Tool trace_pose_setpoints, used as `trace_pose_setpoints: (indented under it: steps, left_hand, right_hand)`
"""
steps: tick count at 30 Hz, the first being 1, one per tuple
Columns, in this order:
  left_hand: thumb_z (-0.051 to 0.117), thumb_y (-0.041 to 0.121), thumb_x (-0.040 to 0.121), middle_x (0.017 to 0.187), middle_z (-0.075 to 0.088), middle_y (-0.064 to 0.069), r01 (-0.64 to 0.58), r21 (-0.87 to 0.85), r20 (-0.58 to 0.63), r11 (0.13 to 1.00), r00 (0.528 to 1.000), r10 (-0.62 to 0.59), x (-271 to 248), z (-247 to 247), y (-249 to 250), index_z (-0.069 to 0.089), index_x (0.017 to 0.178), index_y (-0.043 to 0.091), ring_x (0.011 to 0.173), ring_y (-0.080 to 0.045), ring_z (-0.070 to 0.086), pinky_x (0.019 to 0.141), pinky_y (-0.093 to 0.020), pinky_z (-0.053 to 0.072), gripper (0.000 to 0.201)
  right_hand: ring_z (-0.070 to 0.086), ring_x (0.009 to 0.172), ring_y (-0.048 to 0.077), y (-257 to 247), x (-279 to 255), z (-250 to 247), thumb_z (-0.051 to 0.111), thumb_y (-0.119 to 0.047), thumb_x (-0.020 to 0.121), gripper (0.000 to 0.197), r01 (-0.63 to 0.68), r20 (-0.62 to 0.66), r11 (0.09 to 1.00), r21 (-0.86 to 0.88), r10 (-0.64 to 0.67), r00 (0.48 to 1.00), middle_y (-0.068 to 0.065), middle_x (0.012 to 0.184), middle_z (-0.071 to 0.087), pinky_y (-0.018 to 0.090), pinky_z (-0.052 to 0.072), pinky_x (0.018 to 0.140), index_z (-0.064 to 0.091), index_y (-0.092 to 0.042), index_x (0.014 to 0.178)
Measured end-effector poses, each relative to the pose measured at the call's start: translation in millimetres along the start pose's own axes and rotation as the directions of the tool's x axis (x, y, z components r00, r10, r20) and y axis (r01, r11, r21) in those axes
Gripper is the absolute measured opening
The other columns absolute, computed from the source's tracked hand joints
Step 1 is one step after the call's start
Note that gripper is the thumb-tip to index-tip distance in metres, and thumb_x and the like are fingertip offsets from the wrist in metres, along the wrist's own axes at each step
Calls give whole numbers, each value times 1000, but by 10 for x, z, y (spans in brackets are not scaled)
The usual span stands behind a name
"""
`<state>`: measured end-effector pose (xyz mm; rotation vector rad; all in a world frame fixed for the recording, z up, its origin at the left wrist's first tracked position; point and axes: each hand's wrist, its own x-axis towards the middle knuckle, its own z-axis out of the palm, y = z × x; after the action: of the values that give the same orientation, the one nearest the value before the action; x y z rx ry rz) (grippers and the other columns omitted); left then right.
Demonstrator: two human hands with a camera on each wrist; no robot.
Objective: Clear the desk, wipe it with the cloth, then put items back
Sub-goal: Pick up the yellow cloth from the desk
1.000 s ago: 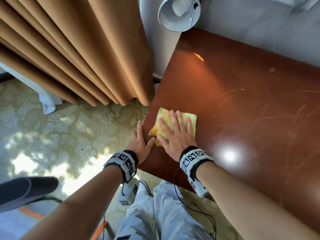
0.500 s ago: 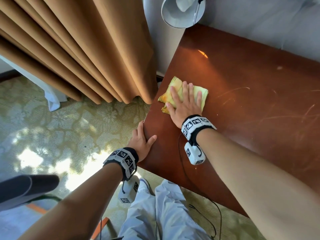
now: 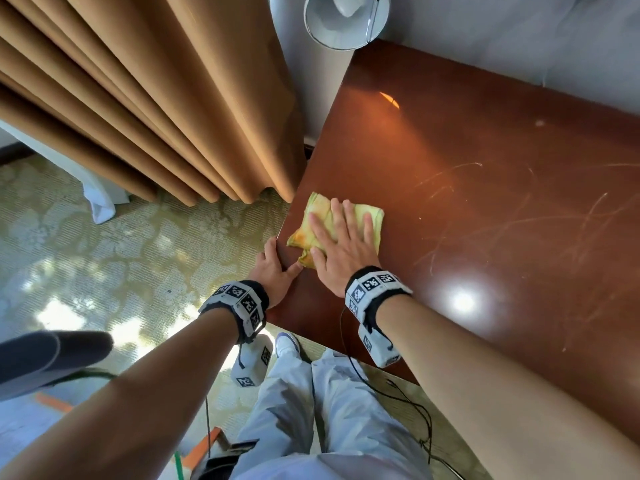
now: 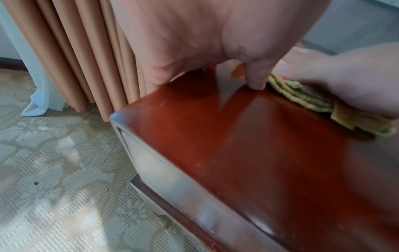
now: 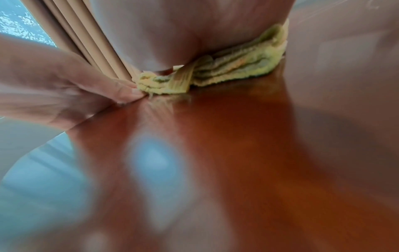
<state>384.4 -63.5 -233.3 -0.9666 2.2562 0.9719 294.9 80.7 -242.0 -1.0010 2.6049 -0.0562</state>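
Right hand (image 3: 341, 249) flat, fingers straight, pressing folded cloth (image 3: 370, 220) onto bench (image 3: 485, 209) at 9 o'clock edge. Left hand (image 3: 275, 271) relaxed, grasping nothing, thumb on edge at 7 o'clock. Risk: overshoot at edge (cloth slips off), likely from outward stroke.

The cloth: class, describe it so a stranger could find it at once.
Start at the red-brown desk and go to its left edge beside the tan curtain. Under the flat right hand lies the cloth, folded, yellow-green, the only soft thing on the wood.
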Motion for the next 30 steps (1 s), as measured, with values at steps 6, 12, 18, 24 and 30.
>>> trace_pose_setpoints:
  steps: [6,12,18,24,30]
  left_hand:
    - [51,54,95,136,47,-12,100,-60,47,993,994,-97,100,-85,45,32,141,21,115,-35,54,99,-47,45,60]
    - [48,55,96,133,52,-14,103,-66,74,992,992,-98,156,-132,83,39,133,16,115,-36,54,98,-45,45,54]
    - [46,43,96,135,52,-14,50,-38,28,998,998,-49,259,-235,230,37,142,19,117,-34,53,100,-45,44,53]
    - [45,41,97,146,40,-13,-34,-1,-28,999,999,34,405,-301,543,24,152,21,128,-35,46,106,-46,39,63]
    - [39,51,101,156,24,-18,73,-67,6,995,997,-73,560,-209,802,8,157,21,139,-39,33,113,-47,25,71]
  right_hand:
    - [-16,152,25,229,439,-213,22,-50,103,62,-50,22,998,29,49,999,6,166,-16,53,-10,121,-2,-37,158]
    - [-12,153,28,181,422,-171,22,-51,103,62,-113,-17,993,46,114,993,10,167,-11,55,-7,121,2,-35,159]
    - [-8,153,33,-90,-124,80,30,-53,98,69,-90,-65,995,33,92,994,16,166,-5,59,-2,120,9,-30,160]
    - [-14,153,29,35,-90,73,22,-53,99,67,-53,-17,999,8,54,998,11,166,-11,55,-6,121,1,-34,159]
    - [-12,153,27,546,488,-248,21,-54,101,63,-223,-43,972,71,226,973,8,167,-11,54,-6,121,2,-36,158]
